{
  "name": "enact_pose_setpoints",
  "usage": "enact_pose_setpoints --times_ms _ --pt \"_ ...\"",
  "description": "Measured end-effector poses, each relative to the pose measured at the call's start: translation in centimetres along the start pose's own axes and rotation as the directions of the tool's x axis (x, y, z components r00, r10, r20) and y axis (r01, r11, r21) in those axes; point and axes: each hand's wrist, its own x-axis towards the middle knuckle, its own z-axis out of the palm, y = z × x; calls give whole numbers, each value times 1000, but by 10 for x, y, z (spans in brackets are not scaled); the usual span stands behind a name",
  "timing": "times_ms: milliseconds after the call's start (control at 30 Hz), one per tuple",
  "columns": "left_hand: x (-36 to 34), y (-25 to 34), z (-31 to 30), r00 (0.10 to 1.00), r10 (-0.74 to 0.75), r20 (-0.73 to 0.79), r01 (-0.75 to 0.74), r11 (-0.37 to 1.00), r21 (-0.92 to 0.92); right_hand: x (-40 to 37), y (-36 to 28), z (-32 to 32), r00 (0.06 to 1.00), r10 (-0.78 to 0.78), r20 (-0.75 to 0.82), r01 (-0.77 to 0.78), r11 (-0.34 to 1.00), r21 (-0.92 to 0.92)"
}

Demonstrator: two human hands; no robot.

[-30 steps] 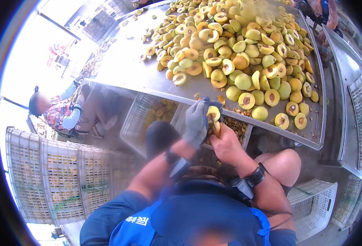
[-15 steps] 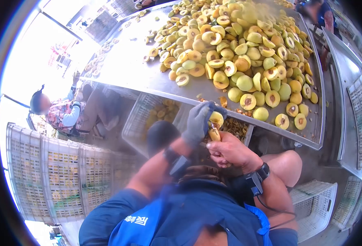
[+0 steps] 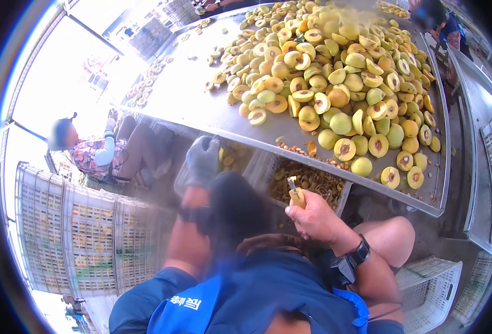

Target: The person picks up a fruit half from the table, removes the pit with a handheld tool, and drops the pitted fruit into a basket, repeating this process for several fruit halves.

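Observation:
My left hand (image 3: 203,160), in a grey glove, is over the plastic crate of cut fruit left of my knee, its back toward me and its fingertips hidden. Yellow fruit halves (image 3: 236,157) lie in that crate beside the glove. Bare and closed, my right hand (image 3: 315,216) grips a pitting tool (image 3: 296,196) by its pale wooden handle, the short metal tip pointing up. Beyond it, a bin of pits and scraps (image 3: 307,183) sits below the table edge. Halved yellow-green apricots (image 3: 340,97) are heaped on the metal table (image 3: 196,100), several showing brown centres.
Stacked white crates (image 3: 90,234) stand at left, and another white crate (image 3: 429,286) is at lower right. A person (image 3: 98,153) sits at the table's left side; another person (image 3: 443,28) is at far right. A metal trough (image 3: 480,94) runs along the right.
My left hand has moved left from the right hand to over the crate, and the fruit half it held by the tool is no longer there. My right hand still holds the tool.

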Motion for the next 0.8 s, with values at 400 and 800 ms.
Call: enact_pose_setpoints --times_ms 400,800 --pt "90 132 159 921 205 330 -192 979 -73 14 19 -6 975 -202 -89 168 942 -290" --pt "86 145 156 804 175 568 -102 982 -159 18 19 -11 947 -247 -205 159 916 -368"
